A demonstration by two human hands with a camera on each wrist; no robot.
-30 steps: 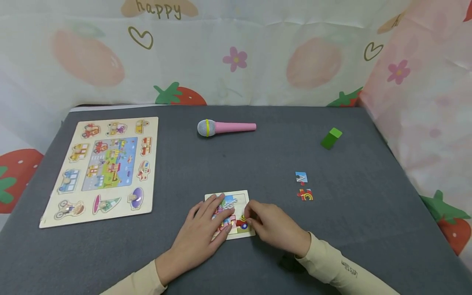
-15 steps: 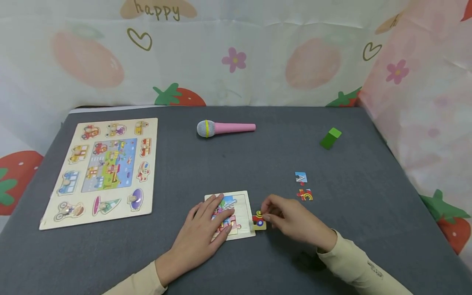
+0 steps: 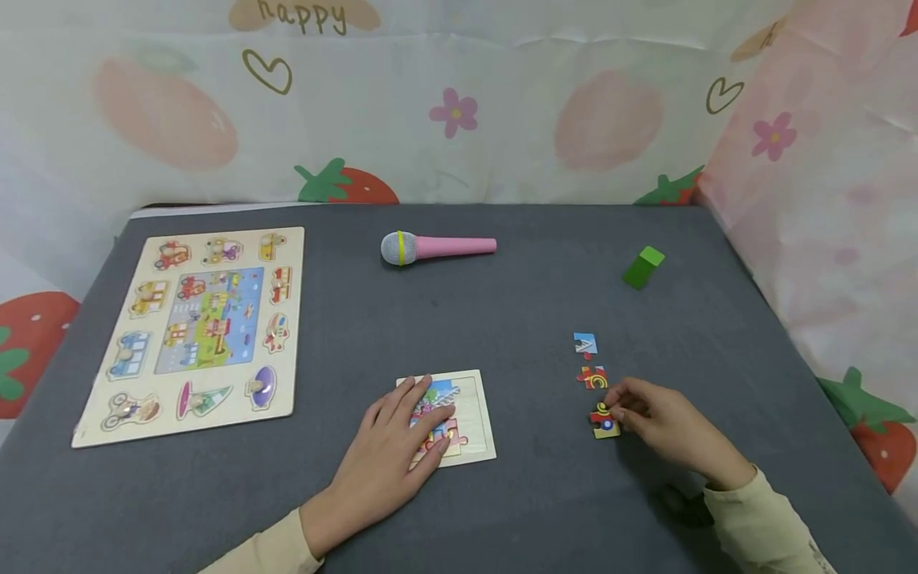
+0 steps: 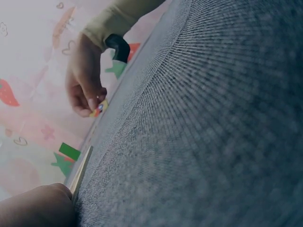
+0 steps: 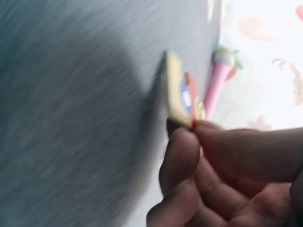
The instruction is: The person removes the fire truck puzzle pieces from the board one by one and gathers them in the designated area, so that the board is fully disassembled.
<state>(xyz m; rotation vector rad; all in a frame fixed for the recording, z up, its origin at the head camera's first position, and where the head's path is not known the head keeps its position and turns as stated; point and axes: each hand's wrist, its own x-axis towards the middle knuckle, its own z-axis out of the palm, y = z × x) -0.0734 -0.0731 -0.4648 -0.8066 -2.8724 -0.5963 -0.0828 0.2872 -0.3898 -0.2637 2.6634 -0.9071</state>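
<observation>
My left hand point(image 3: 390, 434) lies flat with spread fingers on a small jigsaw puzzle board point(image 3: 473, 414), covering part of its picture; the right strip of the board is bare wood. Between thumb and forefinger, my right hand point(image 3: 663, 418) pinches a puzzle piece point(image 3: 606, 422) with a red, yellow and blue print. In the right wrist view the pinched piece point(image 5: 177, 90) is seen edge-on, close to the cloth; whether it touches is unclear. Just beyond it lie a red and yellow puzzle piece point(image 3: 593, 378) and a blue and white puzzle piece point(image 3: 585, 344).
A large wooden knob puzzle point(image 3: 280, 383) with vehicle shapes lies at the left. Toward the back of the grey tablecloth point(image 3: 430, 319) lies a pink toy microphone point(image 3: 452, 246). A green block point(image 3: 643, 268) sits at the back right. Printed curtains hang behind and at the right.
My right hand has lifted the puzzle piece from the board's lower right corner and carried it rightward, near the other two loose pieces. The left hand has stayed on the board.
</observation>
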